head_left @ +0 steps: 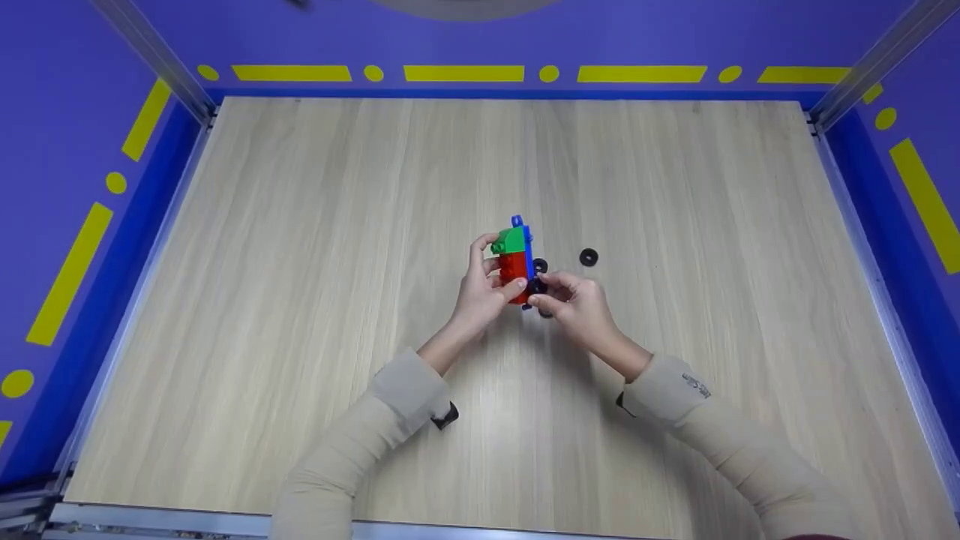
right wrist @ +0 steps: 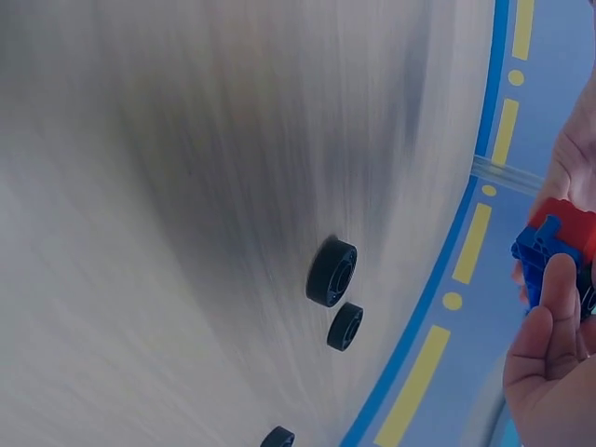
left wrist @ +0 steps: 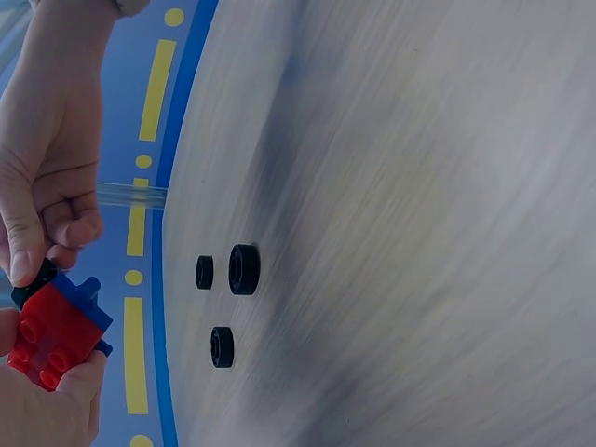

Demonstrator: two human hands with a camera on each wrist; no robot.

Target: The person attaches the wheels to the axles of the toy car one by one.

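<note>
My left hand [head_left: 480, 296] grips a toy vehicle [head_left: 513, 266] built from red and green blocks on a blue base, tipped on its side so that the base faces right. Between thumb and fingers, my right hand [head_left: 585, 306] pinches a small black wheel [head_left: 537, 286] against the blue base. In the left wrist view that wheel [left wrist: 35, 281] sits at the base's edge beside the red block [left wrist: 58, 321]. The right wrist view shows the blue base [right wrist: 542, 256] behind the right fingers, which partly hide the wheel.
Three loose black wheels lie on the wooden table [head_left: 300, 262]: one wheel [head_left: 589, 257] to the right, another [head_left: 540, 265] just beyond the right fingertips, a third [head_left: 546, 313] partly under the right hand. Blue walls with yellow marks border the table.
</note>
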